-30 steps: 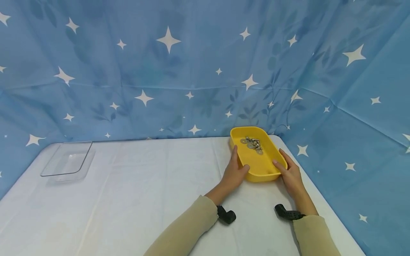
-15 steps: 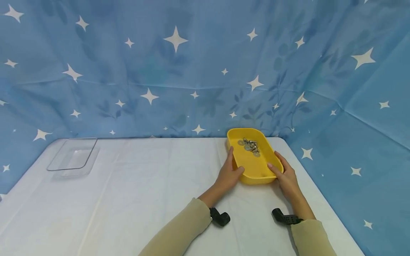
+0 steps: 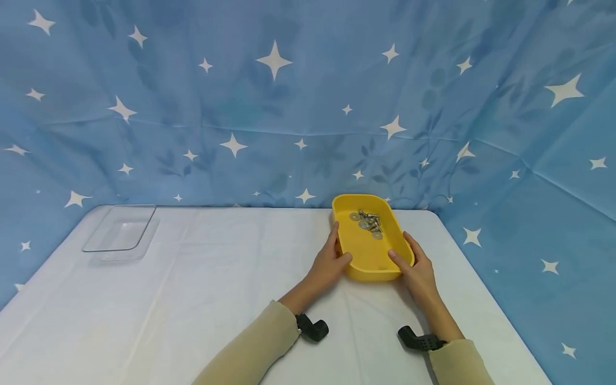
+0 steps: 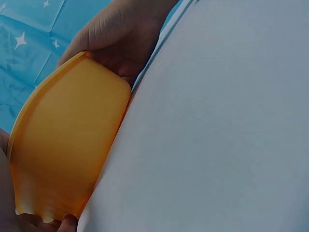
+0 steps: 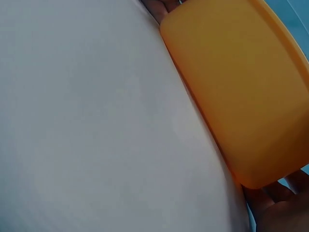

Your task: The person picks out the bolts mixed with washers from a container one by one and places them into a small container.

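left hand point(image 3: 326, 266), right hand point(image 3: 417, 271): hold yellow tray point(image 3: 369, 253) | metal parts point(image 3: 371, 222) inside | clear dish point(image 3: 124, 230) far left

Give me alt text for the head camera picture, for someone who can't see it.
A person's left grip and right grip hold a yellow tray by its sides, with small metal parts lying inside. Under it is a white-covered table, with a clear container near the far left corner and blue star-patterned cloth behind.
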`<state>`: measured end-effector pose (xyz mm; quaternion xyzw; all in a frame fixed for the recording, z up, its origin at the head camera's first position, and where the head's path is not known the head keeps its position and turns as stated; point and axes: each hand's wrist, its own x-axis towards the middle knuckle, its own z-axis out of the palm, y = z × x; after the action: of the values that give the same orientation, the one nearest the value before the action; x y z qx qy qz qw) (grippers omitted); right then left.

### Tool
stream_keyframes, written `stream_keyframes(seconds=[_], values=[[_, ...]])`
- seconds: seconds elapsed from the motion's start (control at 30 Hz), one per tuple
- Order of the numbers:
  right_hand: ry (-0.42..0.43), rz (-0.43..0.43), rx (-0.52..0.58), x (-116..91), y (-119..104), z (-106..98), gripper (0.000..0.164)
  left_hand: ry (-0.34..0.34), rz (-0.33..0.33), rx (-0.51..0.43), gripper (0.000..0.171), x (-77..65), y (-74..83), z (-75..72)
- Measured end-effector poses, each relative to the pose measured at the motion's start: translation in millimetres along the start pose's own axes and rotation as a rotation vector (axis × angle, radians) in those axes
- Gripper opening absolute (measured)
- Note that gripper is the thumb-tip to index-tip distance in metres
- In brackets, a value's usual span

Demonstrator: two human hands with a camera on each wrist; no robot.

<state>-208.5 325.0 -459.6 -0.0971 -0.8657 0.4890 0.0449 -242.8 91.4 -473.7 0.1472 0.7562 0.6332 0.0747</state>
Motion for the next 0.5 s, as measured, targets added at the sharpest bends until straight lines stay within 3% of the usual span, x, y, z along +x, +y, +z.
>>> stream_keyframes(seconds=[0.3, 0.5], values=[[-0.030, -0.068, -0.010, -9.8, -5.0, 19.0, 0.084, -0.019, -0.017, -0.012, 0.086, -11.6, -5.0, -25.0], [-0.080, -0.158, 0.023, -10.0, -10.3, 33.5, 0.091, -0.028, 0.023, -0.049, 0.085, -16.5, -8.7, -50.0]])
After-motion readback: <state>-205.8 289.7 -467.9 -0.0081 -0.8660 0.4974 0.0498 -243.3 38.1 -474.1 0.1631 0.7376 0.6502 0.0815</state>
